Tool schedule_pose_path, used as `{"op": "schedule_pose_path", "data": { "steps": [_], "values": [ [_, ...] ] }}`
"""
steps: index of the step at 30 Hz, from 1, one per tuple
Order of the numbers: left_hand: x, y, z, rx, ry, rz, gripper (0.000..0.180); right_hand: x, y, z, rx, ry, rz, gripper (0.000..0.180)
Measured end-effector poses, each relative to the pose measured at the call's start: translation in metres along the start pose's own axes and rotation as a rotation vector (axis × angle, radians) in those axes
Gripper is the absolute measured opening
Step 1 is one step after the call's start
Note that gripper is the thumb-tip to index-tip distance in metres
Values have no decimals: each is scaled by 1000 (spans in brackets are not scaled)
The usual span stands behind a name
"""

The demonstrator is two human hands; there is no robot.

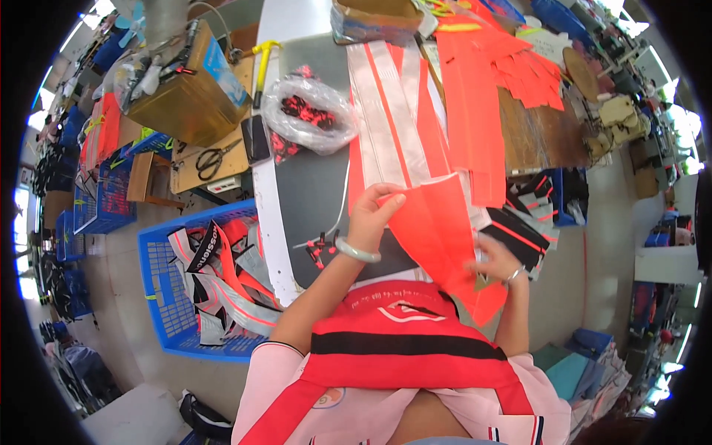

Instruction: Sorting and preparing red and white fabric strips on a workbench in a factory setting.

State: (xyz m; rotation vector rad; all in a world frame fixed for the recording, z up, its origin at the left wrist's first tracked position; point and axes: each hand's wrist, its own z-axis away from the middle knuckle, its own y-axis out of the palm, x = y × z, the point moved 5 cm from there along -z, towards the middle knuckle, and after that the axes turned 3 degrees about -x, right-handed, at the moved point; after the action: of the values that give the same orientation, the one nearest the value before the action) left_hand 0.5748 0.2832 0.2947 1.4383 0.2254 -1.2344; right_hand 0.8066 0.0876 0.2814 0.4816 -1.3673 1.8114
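Observation:
An orange fabric piece [437, 237] hangs between my hands over the near edge of the table. My left hand [374, 211], a pale bangle on its wrist, pinches the upper left corner between thumb and fingers. Lower down, my right hand [497, 261] is closed at the right edge of the same piece; its fingers are slightly blurred. Beneath and beyond lie long silver-and-orange reflective strips [382, 111]. Beside them on the right is a stack of orange fabric panels [475, 141]. Black strips with orange stripes [519, 230] lie just past my right hand.
A clear plastic bag [311, 115] of black and red buckles sits on the grey mat [297, 189], with loose buckles [320, 248] nearer me. A yellow-headed hammer [262, 67], a phone [256, 141] and scissors [215, 159] lie left. A blue crate [165, 297] holds finished-looking straps.

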Motion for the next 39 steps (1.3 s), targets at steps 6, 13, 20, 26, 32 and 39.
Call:
{"op": "schedule_pose_path", "data": {
  "steps": [6, 13, 20, 26, 32, 39],
  "values": [
    [-5, 11, 54, 53, 191, -218, 19, 166, -6, -53, 15, -206, -384, 50],
    [-38, 4, 82, 329, 465, -1093, 22, 196, 33, -44, 76, -312, -177, 15],
    [-26, 0, 98, 416, 723, -1231, 25, 204, 49, -38, 250, -454, 120, 20],
    [-7, -16, 110, 419, 847, -1200, 27, 182, 78, -27, 261, -298, -358, 11],
    [3, -20, 112, 357, 845, -1171, 24, 162, 85, -30, 288, -21, -533, 13],
    [24, -77, 83, 30, 228, -796, 17, 132, 74, -40, 300, -43, -129, 26]
  ]
}}
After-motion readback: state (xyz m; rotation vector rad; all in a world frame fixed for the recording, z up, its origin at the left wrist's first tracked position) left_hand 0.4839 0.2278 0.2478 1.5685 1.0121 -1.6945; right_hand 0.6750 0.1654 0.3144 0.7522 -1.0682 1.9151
